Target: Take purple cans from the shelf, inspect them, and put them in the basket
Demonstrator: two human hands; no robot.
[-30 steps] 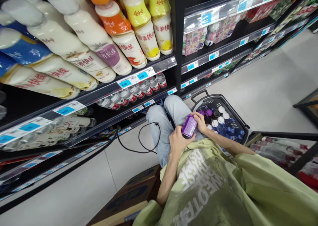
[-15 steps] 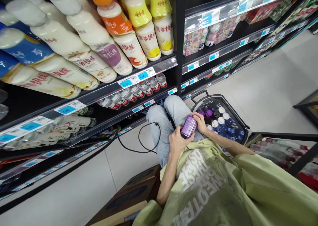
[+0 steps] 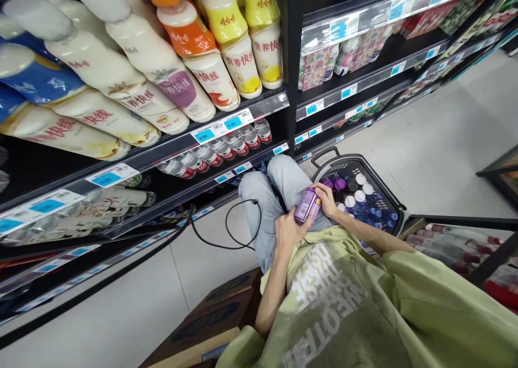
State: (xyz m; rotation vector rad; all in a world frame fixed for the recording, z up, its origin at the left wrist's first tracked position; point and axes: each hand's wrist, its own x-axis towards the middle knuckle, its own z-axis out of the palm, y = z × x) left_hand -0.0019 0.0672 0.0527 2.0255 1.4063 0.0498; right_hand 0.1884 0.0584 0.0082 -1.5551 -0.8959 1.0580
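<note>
Both my hands hold a small purple bottle (image 3: 307,204) over my lap. My left hand (image 3: 288,231) grips its lower end with the fingers curled round it. My right hand (image 3: 328,200) closes on its upper end. The bottle lies tilted between them. Just beyond my right hand stands a dark shopping basket (image 3: 388,194) on the floor, filled with several bottles with white, blue and purple caps.
Black shelves (image 3: 243,121) on the left carry large milk-drink bottles (image 3: 182,49), with small water bottles (image 3: 226,147) one level down. A black cable (image 3: 230,225) loops by my knees. Cardboard boxes (image 3: 210,325) lie below. A crate of bottles (image 3: 453,244) stands at the right.
The purple bottle has turned slightly in my hands, showing a narrower side, and has risen a little. Both hands stay in place.
</note>
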